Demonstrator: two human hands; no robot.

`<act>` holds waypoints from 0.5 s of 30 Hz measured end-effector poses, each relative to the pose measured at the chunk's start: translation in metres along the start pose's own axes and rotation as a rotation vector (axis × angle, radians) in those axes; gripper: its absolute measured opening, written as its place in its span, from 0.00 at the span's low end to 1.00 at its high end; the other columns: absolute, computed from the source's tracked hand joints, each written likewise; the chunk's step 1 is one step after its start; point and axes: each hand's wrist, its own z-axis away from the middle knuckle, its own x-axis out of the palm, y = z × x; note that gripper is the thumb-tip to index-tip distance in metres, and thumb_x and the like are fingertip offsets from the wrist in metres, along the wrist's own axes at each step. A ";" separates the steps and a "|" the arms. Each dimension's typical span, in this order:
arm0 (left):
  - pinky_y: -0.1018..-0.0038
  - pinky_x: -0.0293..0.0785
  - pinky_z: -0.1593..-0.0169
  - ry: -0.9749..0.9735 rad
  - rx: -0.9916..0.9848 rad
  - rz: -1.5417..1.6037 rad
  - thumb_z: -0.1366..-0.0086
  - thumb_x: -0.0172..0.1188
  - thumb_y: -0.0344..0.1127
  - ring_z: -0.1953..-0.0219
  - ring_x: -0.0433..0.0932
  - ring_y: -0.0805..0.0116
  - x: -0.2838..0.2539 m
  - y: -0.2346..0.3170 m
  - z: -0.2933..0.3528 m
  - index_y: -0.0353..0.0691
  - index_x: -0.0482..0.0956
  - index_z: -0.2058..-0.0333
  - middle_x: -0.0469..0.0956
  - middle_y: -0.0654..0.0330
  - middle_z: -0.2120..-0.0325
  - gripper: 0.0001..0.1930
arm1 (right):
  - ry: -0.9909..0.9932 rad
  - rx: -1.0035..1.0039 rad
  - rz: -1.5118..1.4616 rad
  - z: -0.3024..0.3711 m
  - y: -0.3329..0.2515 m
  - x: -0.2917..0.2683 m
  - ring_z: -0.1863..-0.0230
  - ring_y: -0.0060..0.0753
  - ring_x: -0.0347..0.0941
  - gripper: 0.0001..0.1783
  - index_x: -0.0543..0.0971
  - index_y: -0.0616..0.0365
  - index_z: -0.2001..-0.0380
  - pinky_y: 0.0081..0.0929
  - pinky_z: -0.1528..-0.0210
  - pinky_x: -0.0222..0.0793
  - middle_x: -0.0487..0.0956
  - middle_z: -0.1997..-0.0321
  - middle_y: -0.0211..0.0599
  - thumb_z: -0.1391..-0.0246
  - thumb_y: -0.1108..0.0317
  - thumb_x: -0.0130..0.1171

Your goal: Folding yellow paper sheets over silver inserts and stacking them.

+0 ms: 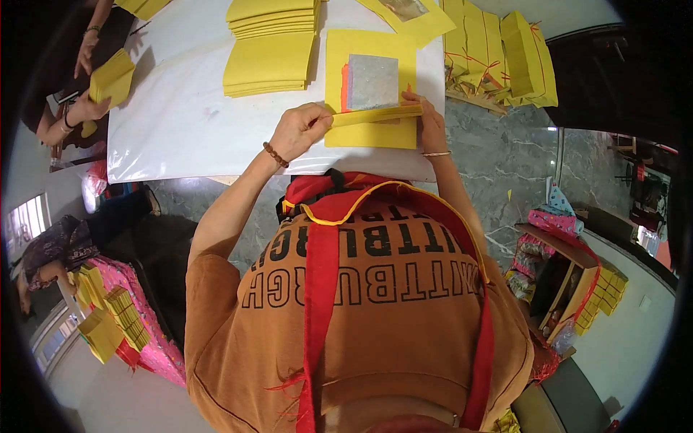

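Observation:
On a white-covered table (188, 123), my two hands grip a thin yellow paper bundle (379, 115) by its ends, seen edge-on. My left hand (299, 131) pinches the left end between thumb and curled fingers. My right hand (432, 124) closes on the right end, its fingers partly hidden by the bundle. Beneath the bundle lies a flat yellow sheet (372, 137). A grey rectangular block (374, 81) with orange and purple edges showing at its left rests on that sheet, just beyond the bundle.
Folded yellow paper stacks (267, 65) stand beyond my left hand. Another yellow sheet (433, 22) lies at the far right. At the far left a co-worker's hand (88, 108) holds a yellow bundle (112, 78). Tied yellow paper bundles (527, 61) sit right of the table.

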 end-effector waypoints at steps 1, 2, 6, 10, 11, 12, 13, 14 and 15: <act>0.78 0.65 0.70 -0.016 -0.021 0.034 0.42 0.54 0.34 0.76 0.69 0.74 0.000 -0.002 -0.001 0.31 0.76 0.71 0.73 0.60 0.78 0.10 | 0.002 0.000 -0.001 0.000 0.000 0.000 0.52 0.24 0.68 0.22 0.74 0.64 0.58 0.22 0.46 0.59 0.75 0.55 0.35 0.37 0.56 0.39; 0.79 0.65 0.70 -0.031 -0.043 0.069 0.43 0.54 0.34 0.76 0.69 0.76 0.000 -0.003 -0.001 0.31 0.76 0.71 0.72 0.61 0.78 0.10 | 0.011 -0.018 0.021 0.001 -0.001 0.001 0.54 0.23 0.68 0.21 0.74 0.63 0.57 0.21 0.46 0.59 0.76 0.57 0.34 0.37 0.57 0.39; 0.80 0.64 0.70 -0.093 -0.098 0.157 0.43 0.54 0.33 0.75 0.68 0.77 0.000 -0.006 -0.002 0.31 0.76 0.71 0.72 0.63 0.78 0.09 | 0.030 -0.033 0.022 0.002 -0.004 0.004 0.55 0.23 0.69 0.20 0.74 0.63 0.56 0.20 0.48 0.60 0.76 0.58 0.33 0.37 0.58 0.39; 0.80 0.64 0.74 -0.085 -0.048 0.199 0.44 0.55 0.32 0.78 0.68 0.78 0.002 -0.015 -0.002 0.31 0.77 0.72 0.73 0.62 0.77 0.08 | 0.004 -0.088 0.037 0.000 -0.004 0.002 0.53 0.22 0.68 0.20 0.74 0.63 0.57 0.20 0.47 0.60 0.75 0.56 0.34 0.37 0.60 0.39; 0.80 0.65 0.74 -0.093 -0.059 0.209 0.45 0.55 0.31 0.78 0.68 0.78 0.003 -0.015 -0.003 0.31 0.77 0.72 0.73 0.62 0.77 0.08 | -0.002 -0.070 0.049 0.000 -0.005 0.001 0.52 0.23 0.67 0.20 0.75 0.63 0.58 0.21 0.46 0.59 0.75 0.55 0.34 0.37 0.60 0.38; 0.80 0.65 0.74 -0.092 -0.060 0.209 0.45 0.55 0.31 0.78 0.68 0.78 0.003 -0.017 -0.003 0.31 0.77 0.72 0.73 0.62 0.77 0.08 | -0.010 -0.053 0.061 0.000 -0.006 0.001 0.50 0.24 0.67 0.20 0.75 0.63 0.58 0.22 0.45 0.58 0.74 0.54 0.35 0.37 0.60 0.38; 0.80 0.64 0.75 -0.070 -0.038 0.220 0.44 0.55 0.32 0.79 0.67 0.79 0.005 -0.020 -0.003 0.31 0.77 0.73 0.73 0.63 0.78 0.08 | -0.011 -0.053 0.060 0.000 -0.004 0.000 0.50 0.24 0.67 0.20 0.75 0.63 0.58 0.22 0.45 0.58 0.74 0.54 0.35 0.37 0.60 0.38; 0.80 0.63 0.76 -0.048 -0.017 0.231 0.44 0.54 0.32 0.79 0.66 0.80 0.006 -0.021 -0.003 0.32 0.77 0.73 0.72 0.64 0.80 0.08 | 0.007 -0.040 0.079 -0.001 -0.001 -0.001 0.50 0.25 0.66 0.20 0.75 0.63 0.58 0.23 0.44 0.57 0.74 0.53 0.36 0.37 0.60 0.37; 0.80 0.63 0.76 -0.049 -0.017 0.230 0.44 0.54 0.32 0.79 0.66 0.80 0.007 -0.021 -0.003 0.32 0.77 0.73 0.72 0.64 0.80 0.08 | 0.026 -0.027 0.097 -0.001 0.001 -0.001 0.49 0.27 0.66 0.21 0.75 0.63 0.58 0.23 0.43 0.56 0.74 0.52 0.36 0.36 0.60 0.37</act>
